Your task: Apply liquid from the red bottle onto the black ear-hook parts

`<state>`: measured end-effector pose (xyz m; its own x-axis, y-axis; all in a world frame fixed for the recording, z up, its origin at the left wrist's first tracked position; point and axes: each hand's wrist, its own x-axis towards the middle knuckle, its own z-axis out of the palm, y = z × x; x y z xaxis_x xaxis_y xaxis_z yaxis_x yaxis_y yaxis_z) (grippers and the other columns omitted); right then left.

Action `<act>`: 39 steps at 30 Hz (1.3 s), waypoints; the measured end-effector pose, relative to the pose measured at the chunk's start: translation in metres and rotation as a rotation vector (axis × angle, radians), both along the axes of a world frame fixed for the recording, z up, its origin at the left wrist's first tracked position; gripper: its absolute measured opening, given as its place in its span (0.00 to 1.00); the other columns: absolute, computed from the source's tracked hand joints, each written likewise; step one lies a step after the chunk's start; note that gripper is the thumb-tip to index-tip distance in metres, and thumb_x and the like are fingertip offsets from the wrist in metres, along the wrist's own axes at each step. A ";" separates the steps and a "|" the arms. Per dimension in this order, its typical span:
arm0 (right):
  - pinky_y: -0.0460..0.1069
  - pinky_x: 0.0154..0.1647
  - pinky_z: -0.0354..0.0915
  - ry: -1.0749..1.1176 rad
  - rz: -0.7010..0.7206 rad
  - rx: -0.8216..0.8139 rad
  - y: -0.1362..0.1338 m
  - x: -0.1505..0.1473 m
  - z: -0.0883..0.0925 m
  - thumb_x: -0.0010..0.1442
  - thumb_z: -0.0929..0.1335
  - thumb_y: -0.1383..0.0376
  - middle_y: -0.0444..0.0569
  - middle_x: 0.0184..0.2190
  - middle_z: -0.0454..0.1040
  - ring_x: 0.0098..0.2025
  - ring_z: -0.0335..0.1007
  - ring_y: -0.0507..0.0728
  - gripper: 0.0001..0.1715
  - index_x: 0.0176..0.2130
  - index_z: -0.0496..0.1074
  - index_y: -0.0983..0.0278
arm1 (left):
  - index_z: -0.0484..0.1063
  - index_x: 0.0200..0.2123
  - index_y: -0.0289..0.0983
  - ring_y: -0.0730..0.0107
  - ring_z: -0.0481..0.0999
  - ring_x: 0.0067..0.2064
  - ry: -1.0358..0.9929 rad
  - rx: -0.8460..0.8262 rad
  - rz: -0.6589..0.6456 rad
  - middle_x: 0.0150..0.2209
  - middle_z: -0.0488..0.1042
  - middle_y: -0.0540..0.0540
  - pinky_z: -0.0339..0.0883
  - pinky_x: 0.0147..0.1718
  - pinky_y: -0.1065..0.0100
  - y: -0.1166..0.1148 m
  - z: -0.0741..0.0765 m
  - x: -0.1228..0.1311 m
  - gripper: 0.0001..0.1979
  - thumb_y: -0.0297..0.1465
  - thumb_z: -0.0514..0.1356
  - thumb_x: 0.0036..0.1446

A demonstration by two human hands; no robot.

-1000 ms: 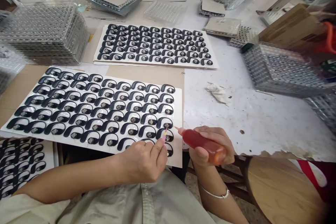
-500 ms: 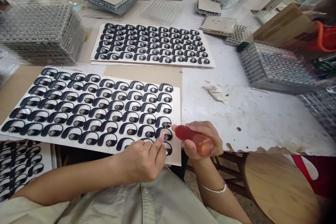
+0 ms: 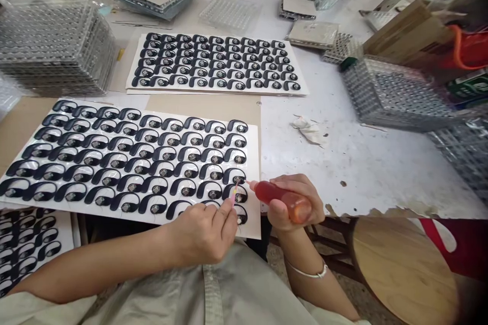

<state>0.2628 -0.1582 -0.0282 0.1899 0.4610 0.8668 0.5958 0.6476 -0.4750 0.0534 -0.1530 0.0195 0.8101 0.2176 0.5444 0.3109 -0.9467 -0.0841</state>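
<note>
Pinched in my left hand [image 3: 208, 231] is a thin pink stick-like tool [image 3: 234, 194], its tip at a dark hook-shaped piece with a round metallic centre [image 3: 239, 179]. My right hand [image 3: 297, 200] is wrapped round a red squeeze bottle [image 3: 280, 198] with a narrow nozzle, tilted so that the nozzle points left at the same piece. Whether nozzle and piece touch, I cannot tell. Rows of such dark pieces lie on a white board [image 3: 252, 162] under my hands. My left hand hides part of its lowest row.
A second board [image 3: 301, 68] of dark pieces lies behind. Stacked clear trays [image 3: 57, 45] stand at the left, more trays [image 3: 400, 91] at the right. Crumpled paper [image 3: 309, 129] lies on the table. Below the right edge is a round wooden stool [image 3: 404, 269].
The whole view has shifted slightly, with the boards and trays a little further left. Both hands keep their hold, the tool and nozzle staying at the same piece.
</note>
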 end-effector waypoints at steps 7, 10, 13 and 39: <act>0.50 0.19 0.64 0.000 -0.006 0.015 0.000 0.000 0.000 0.52 0.72 0.60 0.48 0.27 0.74 0.25 0.66 0.54 0.17 0.41 0.72 0.66 | 0.72 0.38 0.22 0.63 0.77 0.23 0.006 -0.012 0.001 0.38 0.78 0.28 0.66 0.13 0.68 -0.001 -0.001 -0.001 0.09 0.20 0.53 0.57; 0.50 0.18 0.65 0.000 -0.011 0.021 -0.001 0.000 -0.001 0.53 0.72 0.60 0.48 0.27 0.74 0.25 0.66 0.54 0.17 0.41 0.72 0.66 | 0.72 0.39 0.22 0.64 0.76 0.23 0.015 -0.020 0.006 0.40 0.78 0.28 0.66 0.13 0.67 -0.002 -0.002 -0.001 0.09 0.21 0.55 0.58; 0.50 0.18 0.65 0.000 -0.009 0.017 -0.001 0.000 -0.001 0.53 0.72 0.60 0.47 0.27 0.74 0.25 0.67 0.54 0.18 0.42 0.72 0.66 | 0.72 0.39 0.22 0.64 0.76 0.24 0.011 -0.021 0.012 0.39 0.78 0.28 0.67 0.14 0.67 -0.002 -0.003 -0.002 0.08 0.22 0.57 0.58; 0.49 0.18 0.64 0.014 0.037 -0.002 -0.002 -0.001 0.001 0.52 0.72 0.61 0.48 0.27 0.74 0.24 0.66 0.54 0.17 0.41 0.72 0.67 | 0.71 0.38 0.23 0.67 0.78 0.27 -0.006 -0.051 -0.015 0.38 0.78 0.30 0.72 0.18 0.70 0.005 0.002 -0.005 0.09 0.19 0.52 0.61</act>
